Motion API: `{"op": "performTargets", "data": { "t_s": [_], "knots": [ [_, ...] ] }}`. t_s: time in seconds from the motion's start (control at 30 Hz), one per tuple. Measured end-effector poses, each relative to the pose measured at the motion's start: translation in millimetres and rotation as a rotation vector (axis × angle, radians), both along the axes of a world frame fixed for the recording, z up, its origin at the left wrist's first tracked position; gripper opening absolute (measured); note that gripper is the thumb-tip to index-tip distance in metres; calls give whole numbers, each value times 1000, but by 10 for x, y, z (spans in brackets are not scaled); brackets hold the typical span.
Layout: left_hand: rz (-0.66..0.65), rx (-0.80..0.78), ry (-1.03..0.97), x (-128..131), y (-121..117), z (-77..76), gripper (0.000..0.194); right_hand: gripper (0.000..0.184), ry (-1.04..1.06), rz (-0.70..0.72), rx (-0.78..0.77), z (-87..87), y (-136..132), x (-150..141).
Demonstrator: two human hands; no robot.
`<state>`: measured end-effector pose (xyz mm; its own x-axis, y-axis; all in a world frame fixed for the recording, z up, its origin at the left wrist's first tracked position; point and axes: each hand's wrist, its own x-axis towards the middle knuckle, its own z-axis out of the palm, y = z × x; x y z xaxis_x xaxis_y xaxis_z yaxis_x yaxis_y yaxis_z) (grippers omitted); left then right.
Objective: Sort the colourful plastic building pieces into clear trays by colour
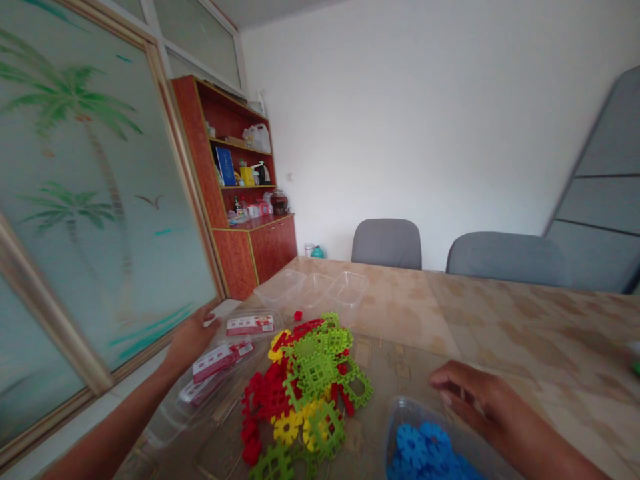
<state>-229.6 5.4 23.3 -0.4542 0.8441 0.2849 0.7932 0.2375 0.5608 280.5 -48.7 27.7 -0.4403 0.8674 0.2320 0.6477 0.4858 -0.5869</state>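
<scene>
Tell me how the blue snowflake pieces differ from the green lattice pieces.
The blue snowflake pieces sit in a clear plastic tub below the right hand, while the green lattice pieces lie loose in a heap on the table. The blue ones have rounded, petal-like edges; the green ones are square grids. Both look like plastic building toys.

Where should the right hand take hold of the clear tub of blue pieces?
Probably the clear tub's far rim, next to the right hand. Come down from above and hook the fingers over the wall. That rim stands exposed, with the blue pieces lying inside, while the near side runs out of view.
</scene>
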Motion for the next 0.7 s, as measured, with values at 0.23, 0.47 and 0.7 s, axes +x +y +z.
{"op": "performTargets", "data": {
  "t_s": [0.23,0.47,0.7],
  "knots": [
    [-80,-87,181,148,-129,114,46,34,-55,71,-219,-197,-2,291],
    [-602,-3,-257,1141,-737,156,35,56,-44,227,-260,-31,-28,8],
    [-1023,-313,-853,1866,-1167,-46,55,49,-54,286,-144,42,-218,-351]
  ]
}}
